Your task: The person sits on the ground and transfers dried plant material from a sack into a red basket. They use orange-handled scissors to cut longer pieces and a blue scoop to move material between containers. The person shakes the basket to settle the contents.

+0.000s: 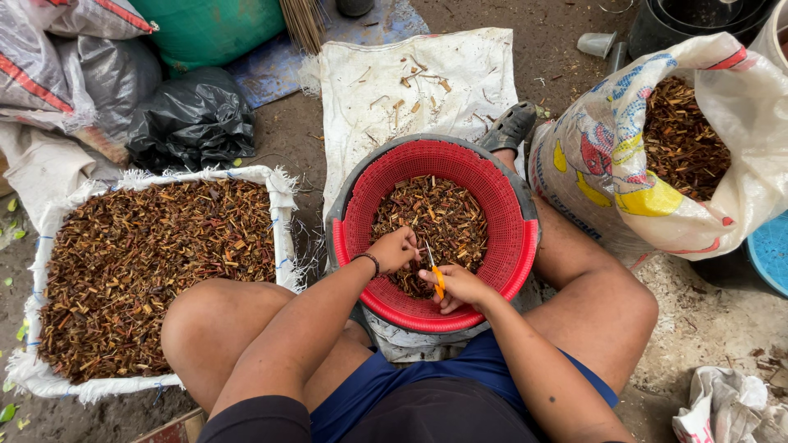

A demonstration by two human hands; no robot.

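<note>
Basket point(509, 213) between left sack point(279, 205) and right bag point(591, 164).

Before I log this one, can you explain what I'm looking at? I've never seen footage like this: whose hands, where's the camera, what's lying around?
There is no machine here. The one picture comes from a camera worn on a person's head, looking down at their own knees and two bare hands. The person sits low on the ground over a red basket set in a grey tub, part filled with brown dried plant bits. The right hand holds small scissors with an orange handle. The left hand, with a dark wristband, pinches a bit at the blades. To the person's left lies an open white sack full of the same bits; to the right, a printed bag holds more. A white cloth with scraps lies ahead.
</note>
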